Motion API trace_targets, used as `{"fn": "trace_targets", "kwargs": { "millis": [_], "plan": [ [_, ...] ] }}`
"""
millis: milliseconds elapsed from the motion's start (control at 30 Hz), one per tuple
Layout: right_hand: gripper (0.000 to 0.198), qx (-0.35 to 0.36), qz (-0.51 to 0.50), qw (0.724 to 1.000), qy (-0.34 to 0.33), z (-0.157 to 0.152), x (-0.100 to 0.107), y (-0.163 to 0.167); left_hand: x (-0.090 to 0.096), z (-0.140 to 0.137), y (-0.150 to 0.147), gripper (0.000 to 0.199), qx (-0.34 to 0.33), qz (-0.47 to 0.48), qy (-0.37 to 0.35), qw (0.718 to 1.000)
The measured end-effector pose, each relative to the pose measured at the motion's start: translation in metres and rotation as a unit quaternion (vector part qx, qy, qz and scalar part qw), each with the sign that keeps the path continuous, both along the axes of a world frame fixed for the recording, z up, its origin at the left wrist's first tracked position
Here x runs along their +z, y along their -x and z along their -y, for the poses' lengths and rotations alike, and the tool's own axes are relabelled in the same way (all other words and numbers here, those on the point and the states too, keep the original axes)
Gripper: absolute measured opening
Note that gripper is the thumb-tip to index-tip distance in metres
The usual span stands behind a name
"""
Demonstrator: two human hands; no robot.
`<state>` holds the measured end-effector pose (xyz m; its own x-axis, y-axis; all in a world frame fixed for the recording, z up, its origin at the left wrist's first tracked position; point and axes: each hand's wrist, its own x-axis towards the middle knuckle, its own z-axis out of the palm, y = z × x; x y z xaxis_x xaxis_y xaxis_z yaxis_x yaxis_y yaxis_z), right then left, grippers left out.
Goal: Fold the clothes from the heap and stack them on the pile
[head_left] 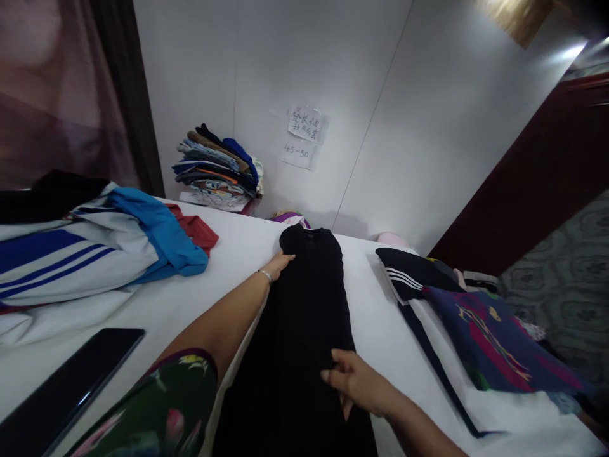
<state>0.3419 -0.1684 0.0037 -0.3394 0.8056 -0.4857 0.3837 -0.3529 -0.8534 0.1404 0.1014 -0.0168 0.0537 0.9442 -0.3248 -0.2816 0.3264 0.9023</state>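
Observation:
A black top (309, 304) lies stretched lengthwise on the white table, its neckline and small neck print at the far end and its lower part running out of view towards me. My left hand (280, 263) is at the left edge near the shoulder, thumb over the cloth and fingers closed on the edge, partly hidden. Over the right edge, lower down, is my right hand (359, 384); its thumb and fingers are bent but apart, with no cloth visibly caught between them. Whether its fingertips press on the fabric I cannot tell.
A heap of loose clothes (85, 247) covers the left side, with a dark flat phone-like slab (71, 387) before it. Folded clothes (216, 165) are stacked by the wall. More folded garments (495, 336) lie on the right. Handwritten paper notes (304, 124) hang on the wall.

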Motion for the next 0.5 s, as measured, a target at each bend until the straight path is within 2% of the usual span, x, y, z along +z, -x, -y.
{"fn": "trace_targets", "kwargs": {
  "millis": [67, 133, 167, 200, 267, 333, 400, 500],
  "plan": [
    [0.03, 0.015, 0.096, 0.992, -0.078, -0.017, 0.016, -0.014, 0.0, 0.0, 0.001, 0.052, -0.007, 0.014, -0.002, 1.0],
    [0.043, -0.025, 0.162, 0.963, -0.215, -0.045, 0.032, -0.02, 0.002, -0.001, 0.003, 0.05, -0.013, 0.032, -0.004, 0.999],
    [0.05, -0.05, 0.164, 0.95, -0.261, -0.063, 0.038, -0.02, 0.004, -0.002, 0.003, 0.047, -0.015, 0.04, -0.004, 0.999],
    [0.057, -0.078, 0.146, 0.949, -0.267, -0.08, 0.041, -0.017, 0.006, -0.003, 0.004, 0.044, -0.017, 0.048, -0.002, 0.999],
    [0.069, -0.128, 0.096, 0.961, -0.224, -0.113, 0.039, -0.005, 0.009, -0.006, 0.005, 0.036, -0.024, 0.06, 0.008, 0.998],
    [0.069, -0.157, 0.036, 0.969, -0.185, -0.133, 0.028, 0.012, 0.012, -0.01, 0.007, 0.032, -0.035, 0.068, 0.026, 0.997],
    [0.061, -0.166, -0.044, 0.969, -0.175, -0.135, 0.015, 0.027, 0.017, -0.017, 0.011, 0.031, -0.04, 0.077, 0.038, 0.996],
    [0.055, -0.178, -0.159, 0.958, -0.16, -0.112, 0.002, 0.04, 0.026, -0.032, 0.013, 0.033, -0.039, 0.108, 0.028, 0.993]
  ]
}}
